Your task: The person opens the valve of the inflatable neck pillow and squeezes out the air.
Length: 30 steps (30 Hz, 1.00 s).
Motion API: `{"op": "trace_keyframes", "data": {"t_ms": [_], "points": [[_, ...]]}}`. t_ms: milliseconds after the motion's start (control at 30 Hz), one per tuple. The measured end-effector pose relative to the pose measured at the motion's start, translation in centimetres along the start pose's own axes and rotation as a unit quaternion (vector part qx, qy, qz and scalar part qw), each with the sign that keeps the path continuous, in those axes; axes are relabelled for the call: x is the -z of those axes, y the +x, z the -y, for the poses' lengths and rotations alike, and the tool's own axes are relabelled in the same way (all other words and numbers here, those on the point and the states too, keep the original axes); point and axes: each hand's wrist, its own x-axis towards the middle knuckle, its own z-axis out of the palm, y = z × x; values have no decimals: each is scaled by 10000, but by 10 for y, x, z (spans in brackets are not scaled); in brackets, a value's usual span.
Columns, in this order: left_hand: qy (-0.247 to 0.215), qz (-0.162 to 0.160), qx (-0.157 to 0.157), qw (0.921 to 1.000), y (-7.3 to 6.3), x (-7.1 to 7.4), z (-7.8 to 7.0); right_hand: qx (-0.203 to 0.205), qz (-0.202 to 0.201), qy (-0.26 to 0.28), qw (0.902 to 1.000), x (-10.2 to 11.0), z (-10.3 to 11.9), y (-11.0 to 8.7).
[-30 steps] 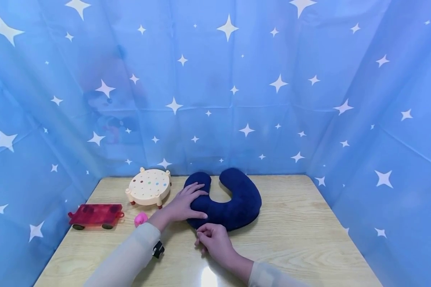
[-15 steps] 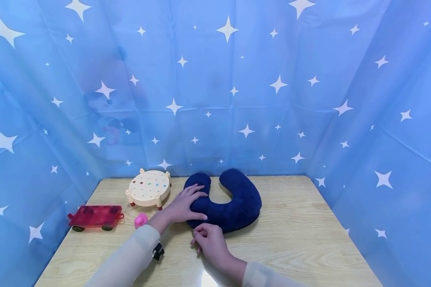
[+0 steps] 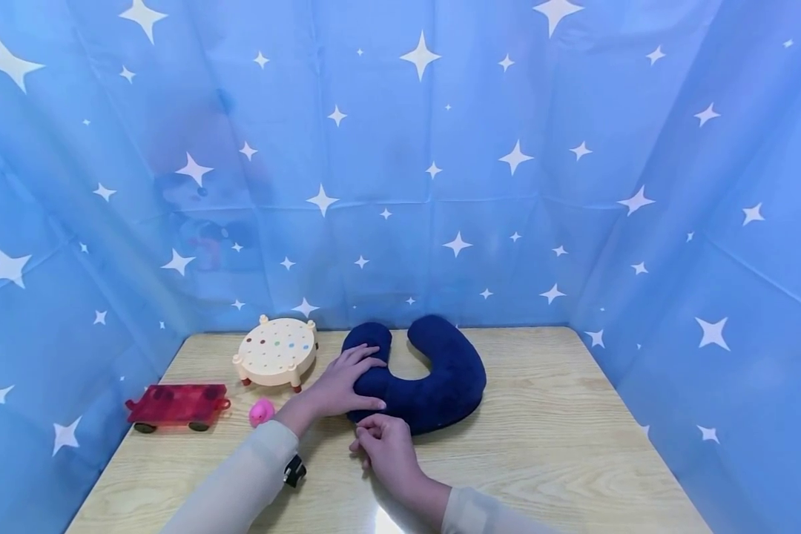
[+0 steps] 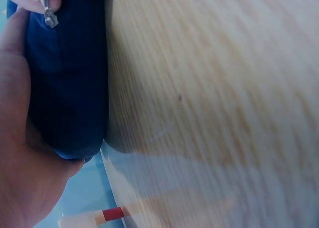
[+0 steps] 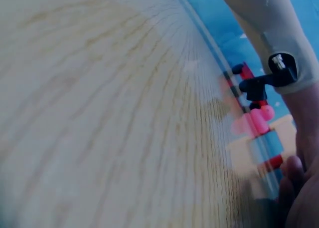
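Note:
A navy U-shaped neck pillow (image 3: 440, 378) lies on the table with its opening toward the back. My left hand (image 3: 340, 382) grips its left side, fingers spread over the top and thumb on the near part. Along the pillow's front edge, my right hand (image 3: 387, 449) pinches a small metal zipper pull (image 4: 50, 18), seen in the left wrist view between the fingertips. The right wrist view catches only part of the right hand (image 5: 299, 193), low in its corner; the pull is hidden there.
Left of the pillow stands a cream round toy table (image 3: 277, 348) with coloured dots. A pink toy (image 3: 262, 411) sits near my left forearm, and a red translucent toy cart (image 3: 180, 404) is farther left. Blue star-patterned curtain (image 3: 387, 185) surrounds the wooden table (image 3: 547, 445).
My right hand has slid a little to the left along the pillow's front edge, still pinching the zipper pull. The left hand and the pillow stay in place.

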Motion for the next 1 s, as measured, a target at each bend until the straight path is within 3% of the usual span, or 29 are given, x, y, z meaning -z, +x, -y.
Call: {"op": "trace_keyframes", "data": {"t_ms": [267, 800, 900, 1000], "points": [[-17, -88, -151, 9998, -2, -1, -2, 64, -60, 48, 9999, 1, -3, 3], [-11, -115, -75, 9999, -4, 0, 3, 208, 464, -237, 9984, 20, 0, -10], [-75, -40, -55, 9999, -4, 2, 1, 458, 656, -343, 9962, 33, 5, -16], [-183, 9, -40, 9998, -4, 4, -1, 1185, 763, -903, 9859, 54, 12, -18]]}}
